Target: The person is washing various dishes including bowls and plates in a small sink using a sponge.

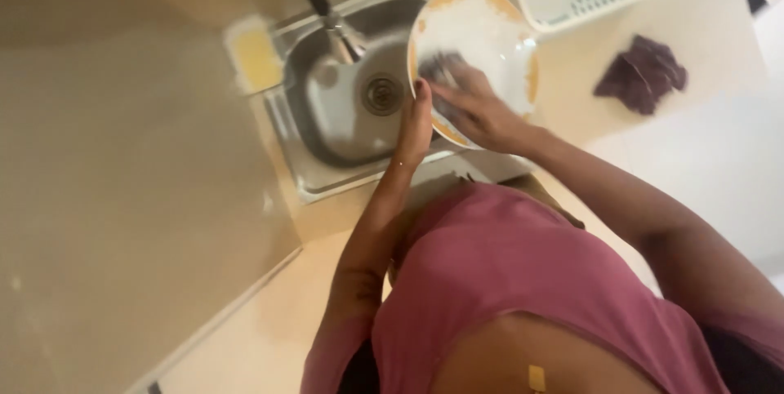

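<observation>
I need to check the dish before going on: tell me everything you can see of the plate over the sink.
The plate is round, white inside with an orange band at its rim, and looks glossy like ceramic. It is tilted on edge above the steel sink, face toward the camera. The left hand grips its lower left rim; the right hand presses a dark scrubber against its face.

— What are the hands doing?
— The left hand grips the plate by its edge over the sink; the right hand presses a dark scrubber on it
— Nearby?
— A purple cloth on the worktop
</observation>
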